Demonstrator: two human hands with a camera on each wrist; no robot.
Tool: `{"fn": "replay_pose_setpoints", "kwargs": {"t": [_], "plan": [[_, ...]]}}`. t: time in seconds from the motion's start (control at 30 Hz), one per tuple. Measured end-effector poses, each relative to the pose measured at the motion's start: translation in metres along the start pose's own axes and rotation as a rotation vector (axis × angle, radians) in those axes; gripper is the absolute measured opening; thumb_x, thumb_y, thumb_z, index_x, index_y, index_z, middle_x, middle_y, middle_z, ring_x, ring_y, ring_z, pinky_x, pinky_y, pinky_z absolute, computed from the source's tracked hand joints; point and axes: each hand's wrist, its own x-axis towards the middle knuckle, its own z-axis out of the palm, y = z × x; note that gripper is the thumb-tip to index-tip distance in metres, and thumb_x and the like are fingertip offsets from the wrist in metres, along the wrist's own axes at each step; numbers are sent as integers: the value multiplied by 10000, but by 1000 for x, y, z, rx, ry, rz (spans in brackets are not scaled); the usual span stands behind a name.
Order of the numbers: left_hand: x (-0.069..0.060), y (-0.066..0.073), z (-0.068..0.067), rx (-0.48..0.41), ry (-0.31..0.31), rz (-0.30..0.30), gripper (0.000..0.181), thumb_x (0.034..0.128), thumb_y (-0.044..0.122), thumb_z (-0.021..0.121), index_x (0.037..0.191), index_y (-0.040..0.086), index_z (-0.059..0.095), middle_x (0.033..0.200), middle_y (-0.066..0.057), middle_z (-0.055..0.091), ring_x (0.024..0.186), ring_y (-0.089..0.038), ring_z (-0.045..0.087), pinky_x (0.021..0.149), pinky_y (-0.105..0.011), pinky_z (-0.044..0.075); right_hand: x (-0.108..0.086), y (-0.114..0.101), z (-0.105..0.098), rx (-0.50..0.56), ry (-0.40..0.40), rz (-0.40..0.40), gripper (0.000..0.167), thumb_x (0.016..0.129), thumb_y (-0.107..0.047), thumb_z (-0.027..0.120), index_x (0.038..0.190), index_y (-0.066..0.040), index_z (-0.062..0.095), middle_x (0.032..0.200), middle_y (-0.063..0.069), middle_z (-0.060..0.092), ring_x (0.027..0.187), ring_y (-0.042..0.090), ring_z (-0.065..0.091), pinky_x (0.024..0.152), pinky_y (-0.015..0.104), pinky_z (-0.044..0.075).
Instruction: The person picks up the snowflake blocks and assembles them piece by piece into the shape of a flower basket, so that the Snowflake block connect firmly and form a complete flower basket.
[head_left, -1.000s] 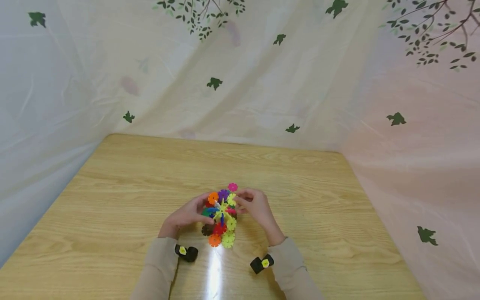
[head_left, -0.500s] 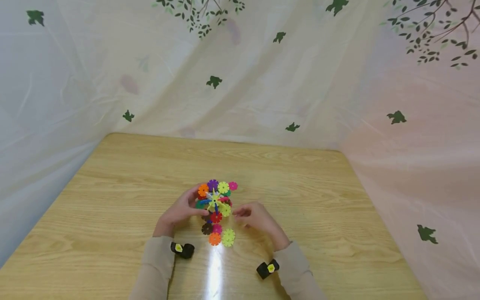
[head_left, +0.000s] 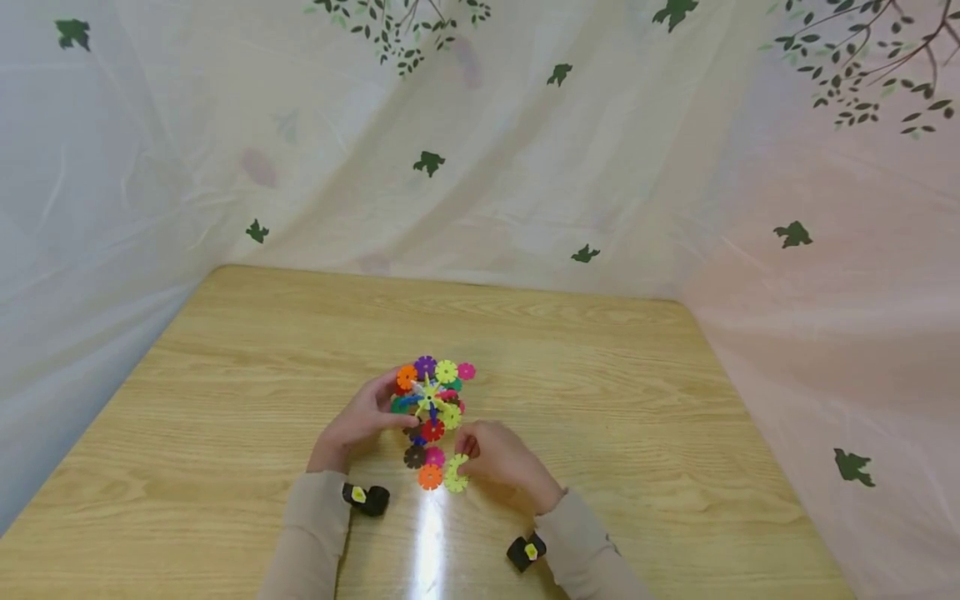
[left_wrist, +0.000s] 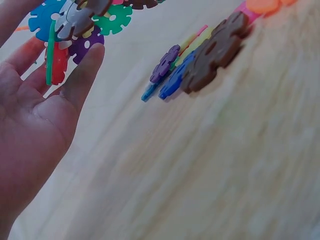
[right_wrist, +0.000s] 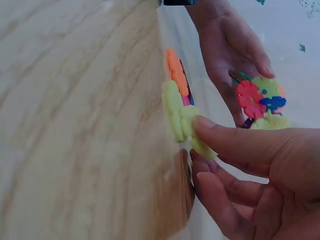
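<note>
My left hand (head_left: 358,419) holds a many-coloured cluster of interlocking snowflake discs (head_left: 430,398) above the table, thumb on the near side. In the left wrist view, the fingers and thumb of that hand (left_wrist: 45,117) reach around blue, red and purple discs of the cluster. Nearer the body, my right hand (head_left: 501,457) pinches a yellow snowflake disc (head_left: 455,478) between thumb and fingers. The right wrist view shows this yellow disc (right_wrist: 200,145) at the fingertips, against other yellow discs (right_wrist: 172,107) low over the table.
Beside the yellow disc lie loose discs: an orange one (head_left: 430,477), a brown one (head_left: 415,456) and a pink one (head_left: 435,456). Blue (left_wrist: 177,77) and purple (left_wrist: 164,64) discs lie near them. A pink disc (head_left: 467,372) shows beyond the cluster. The wooden table (head_left: 600,400) meets hanging cloth.
The right hand has left the cluster, moved down towards the body and taken hold of a yellow disc. The left hand has shifted slightly left and away with the cluster.
</note>
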Motion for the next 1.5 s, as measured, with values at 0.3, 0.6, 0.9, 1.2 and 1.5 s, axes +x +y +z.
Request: {"fn": "replay_pose_setpoints", "kwargs": {"t": [0.3, 0.6, 0.9, 1.2, 1.5], "plan": [[-1, 1, 3, -14, -34, 4, 838, 770, -3, 747, 1461, -94, 283, 1488, -322, 326, 1210, 38, 513, 1032, -154, 437, 6, 8, -13, 419, 392, 164, 117, 892, -126, 689, 953, -30, 665, 850, 106, 693, 646, 174, 653, 538, 286, 578], [-1, 0, 3, 24, -25, -40, 801, 784, 26, 754, 1447, -80, 316, 1480, -301, 359, 1318, -153, 476, 1035, -126, 417, 10, -3, -18, 557, 650, 158, 126, 889, -113, 692, 963, -13, 670, 896, 166, 724, 652, 254, 709, 521, 301, 590], [1, 3, 7, 30, -42, -81, 823, 783, 61, 773, 1459, -54, 316, 1506, -257, 355, 1410, -431, 308, 1061, -122, 386, 12, -11, -15, 603, 626, 124, 151, 900, -89, 672, 1028, -8, 669, 924, 185, 703, 800, 389, 712, 541, 302, 599], [3, 2, 8, 31, -66, -78, 861, 775, 65, 778, 1486, -7, 298, 1527, -218, 343, 1410, -401, 313, 1046, -99, 386, 10, -13, -12, 552, 611, 117, 127, 902, -71, 665, 1012, -9, 668, 921, 179, 703, 778, 360, 719, 557, 341, 607], [3, 1, 10, 67, -51, -118, 873, 783, 78, 781, 1502, 36, 288, 1550, -180, 321, 1406, -376, 343, 1046, -122, 399, 10, -9, -12, 559, 562, 119, 160, 899, -71, 666, 1051, -26, 691, 914, 178, 714, 782, 334, 726, 543, 332, 601]]}}
